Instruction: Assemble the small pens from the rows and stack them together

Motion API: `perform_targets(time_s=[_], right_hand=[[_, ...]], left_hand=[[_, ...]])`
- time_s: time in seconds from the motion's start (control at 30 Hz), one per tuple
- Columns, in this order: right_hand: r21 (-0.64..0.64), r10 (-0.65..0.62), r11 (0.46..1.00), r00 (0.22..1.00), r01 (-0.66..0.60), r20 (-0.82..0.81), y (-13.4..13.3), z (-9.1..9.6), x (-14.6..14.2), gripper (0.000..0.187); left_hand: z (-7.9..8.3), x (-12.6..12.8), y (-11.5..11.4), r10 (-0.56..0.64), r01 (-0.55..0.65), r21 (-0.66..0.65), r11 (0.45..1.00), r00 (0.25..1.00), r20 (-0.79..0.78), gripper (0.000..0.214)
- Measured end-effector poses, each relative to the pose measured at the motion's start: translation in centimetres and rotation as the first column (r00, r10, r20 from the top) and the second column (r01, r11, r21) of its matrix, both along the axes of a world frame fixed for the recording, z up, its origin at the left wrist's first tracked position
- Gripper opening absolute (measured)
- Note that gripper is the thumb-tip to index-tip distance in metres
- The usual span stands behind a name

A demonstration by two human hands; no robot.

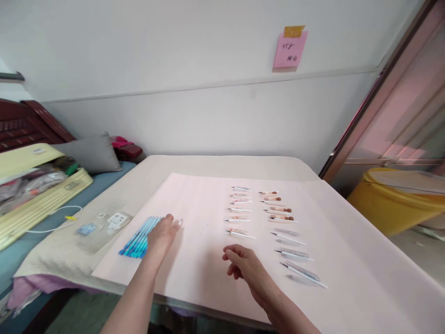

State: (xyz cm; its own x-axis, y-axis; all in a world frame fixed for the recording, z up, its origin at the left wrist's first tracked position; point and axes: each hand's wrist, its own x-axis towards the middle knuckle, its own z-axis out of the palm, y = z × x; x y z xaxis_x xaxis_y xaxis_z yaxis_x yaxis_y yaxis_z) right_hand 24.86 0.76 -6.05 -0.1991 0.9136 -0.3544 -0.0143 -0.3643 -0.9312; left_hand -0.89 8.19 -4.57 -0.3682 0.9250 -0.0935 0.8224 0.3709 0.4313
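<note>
My left hand [162,235] is over the right side of a row of blue pens [141,236], which lie side by side on the pale pink sheet. Its fingers are bent together around a small pale thing [180,221] at the fingertips, too blurred to name. My right hand [245,262] hovers above the sheet nearer the front edge, fingers loosely curled and apart, with nothing visible in them. Beyond it lies a column of white pen refills with patterned barrels [239,231]. Farther right are pens with brown figure-shaped tops [281,209] and refills beside clear grey barrels [295,253].
Clear plastic packaging [104,222] lies left of the sheet. A pale yellow box [45,190] of bagged items and a grey pillow [92,153] stand farther left. A yellow bin [392,199] is at the right. A pink note [290,48] is taped to the wall.
</note>
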Motion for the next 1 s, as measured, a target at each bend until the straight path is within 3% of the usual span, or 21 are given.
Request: perform_targets(time_s=[0.1,0.2,0.33,0.57,1.0], right_hand=[[0.021,-0.028,0.999,1.0,0.028,-0.001,0.1,0.4,0.2,0.024],[0.023,-0.031,0.999,0.999,0.031,-0.009,0.6,0.5,0.9,0.023],[0.03,-0.086,0.996,0.996,0.087,-0.018,1.4,0.6,2.0,0.026],[0.049,-0.133,0.99,0.991,0.133,-0.002,1.7,0.9,3.1,0.032],[0.078,-0.246,0.965,0.968,0.25,-0.051,2.7,2.0,5.8,0.031]], left_hand=[[0.3,-1.1,0.3,-0.001,-0.005,-0.031,1.0,0.979,-0.204,0.031],[0.1,-0.9,0.3,-0.058,0.043,-0.061,0.997,0.958,-0.279,0.029],[-0.8,-0.7,0.1,-0.138,0.098,-0.143,0.985,0.942,-0.307,0.026],[-2.2,-1.0,0.1,-0.108,0.043,-0.199,0.979,0.937,-0.332,0.034],[-2.3,-0.6,0.4,-0.13,0.048,-0.231,0.972,0.925,-0.356,0.037]])
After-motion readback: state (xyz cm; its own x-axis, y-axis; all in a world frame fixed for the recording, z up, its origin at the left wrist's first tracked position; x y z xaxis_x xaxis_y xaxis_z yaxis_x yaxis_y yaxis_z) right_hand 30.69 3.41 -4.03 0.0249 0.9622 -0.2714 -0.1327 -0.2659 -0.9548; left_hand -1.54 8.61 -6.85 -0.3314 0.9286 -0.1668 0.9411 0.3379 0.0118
